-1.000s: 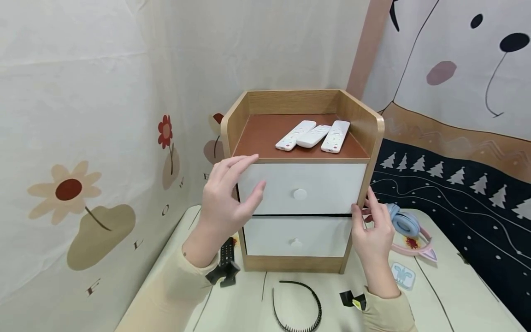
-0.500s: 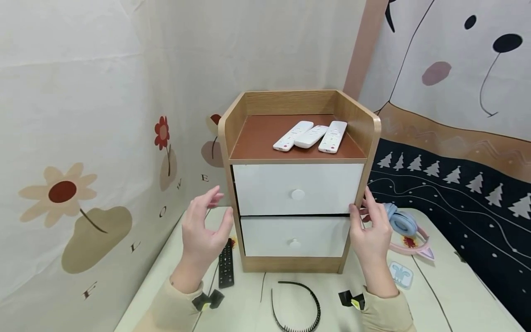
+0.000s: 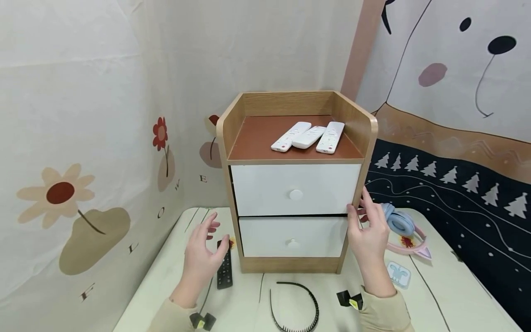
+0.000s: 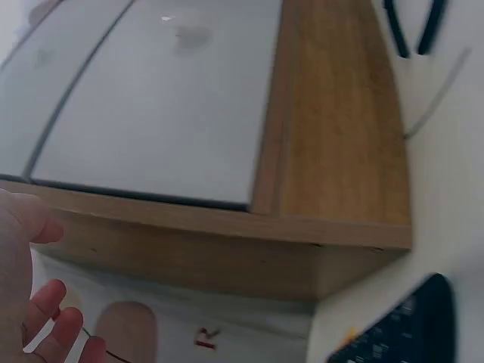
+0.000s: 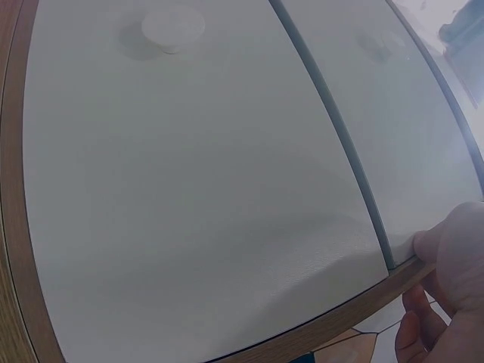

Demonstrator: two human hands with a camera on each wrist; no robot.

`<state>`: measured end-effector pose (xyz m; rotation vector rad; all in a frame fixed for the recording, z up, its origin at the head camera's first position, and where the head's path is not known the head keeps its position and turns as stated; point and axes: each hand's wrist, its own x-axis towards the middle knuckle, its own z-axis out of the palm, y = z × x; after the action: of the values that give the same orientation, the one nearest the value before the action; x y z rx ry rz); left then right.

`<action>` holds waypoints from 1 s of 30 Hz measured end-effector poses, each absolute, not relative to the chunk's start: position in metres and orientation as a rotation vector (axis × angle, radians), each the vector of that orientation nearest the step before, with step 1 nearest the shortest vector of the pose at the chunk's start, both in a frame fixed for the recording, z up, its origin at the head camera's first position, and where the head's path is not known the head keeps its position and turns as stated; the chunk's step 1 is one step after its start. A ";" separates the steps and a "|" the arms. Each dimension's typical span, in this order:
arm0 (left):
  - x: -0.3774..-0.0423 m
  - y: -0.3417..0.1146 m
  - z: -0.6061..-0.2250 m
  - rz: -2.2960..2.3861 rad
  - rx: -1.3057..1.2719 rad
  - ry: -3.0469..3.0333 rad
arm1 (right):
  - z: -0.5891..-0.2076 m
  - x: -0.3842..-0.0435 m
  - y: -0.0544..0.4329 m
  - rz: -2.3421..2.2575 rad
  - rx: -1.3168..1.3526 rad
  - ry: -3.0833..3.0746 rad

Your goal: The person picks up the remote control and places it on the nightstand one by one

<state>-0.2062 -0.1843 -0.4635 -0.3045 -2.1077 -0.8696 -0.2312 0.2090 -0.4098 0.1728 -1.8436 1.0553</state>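
Observation:
A small wooden drawer cabinet (image 3: 290, 265) stands on the table, with two white drawers, the upper (image 3: 265, 184) and the lower (image 3: 265, 237). Both drawers look pushed in. My right hand (image 3: 370, 240) grips the cabinet's right edge, thumb at the front, other fingers along the outer side; the right wrist view shows the thumb (image 5: 427, 243) against that edge. My left hand (image 3: 200, 263) is held off the cabinet's left side, fingers loosely bent around nothing. It is near a black remote control (image 3: 225, 272) lying on the table.
Three white remote controls (image 3: 330, 137) lie on the cabinet's open top shelf. A black toothed headband (image 3: 317, 309) is in front. Blue headphones (image 3: 400, 223), a pink cat-ear headband (image 3: 404, 250) and a small pale-blue square item (image 3: 399, 275) lie at the right. Printed curtains hang behind.
My left hand has come away from the upper drawer's left edge, moving left and down toward the table. The right hand has stayed at the cabinet's right edge.

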 end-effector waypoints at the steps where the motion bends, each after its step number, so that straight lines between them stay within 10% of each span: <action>1: -0.206 -0.185 -0.468 -0.870 -0.281 -2.138 | -0.410 -0.231 0.209 1.054 0.173 -1.845; 30: -0.214 -0.204 -0.542 -0.889 -0.022 -2.622 | -0.410 -0.230 0.210 1.035 0.170 -1.863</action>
<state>-0.2145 -0.2035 -0.5415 -0.0216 -2.6221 -0.8886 -0.2303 0.2095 -0.4100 0.1697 -1.8629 1.0353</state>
